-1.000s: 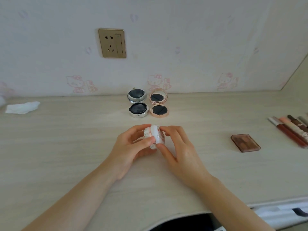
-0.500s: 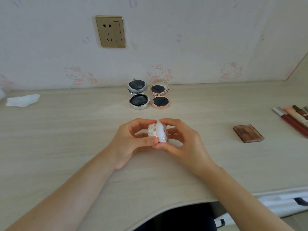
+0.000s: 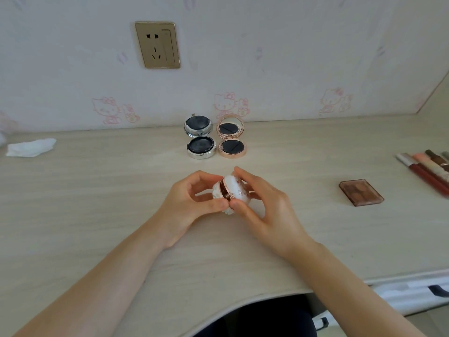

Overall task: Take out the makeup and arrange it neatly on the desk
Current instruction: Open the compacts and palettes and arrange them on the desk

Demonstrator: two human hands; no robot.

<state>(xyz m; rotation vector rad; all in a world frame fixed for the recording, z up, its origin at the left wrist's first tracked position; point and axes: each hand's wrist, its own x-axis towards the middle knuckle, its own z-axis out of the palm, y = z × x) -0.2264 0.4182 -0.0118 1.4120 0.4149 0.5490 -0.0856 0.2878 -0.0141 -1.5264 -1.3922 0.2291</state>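
Both hands' fingers [image 3: 213, 205] grip a white compact [image 3: 234, 190]; no readable writing.

Both forearms are seen bare to the lower frame edge; no sleeves are worn. The left hand [image 3: 192, 203] and right hand [image 3: 264, 210] are ungloved and unadorned.

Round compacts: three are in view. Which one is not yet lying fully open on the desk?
The white compact, held between the left hand and right hand, only slightly parted. The silver compact and rose-gold compact lie open.
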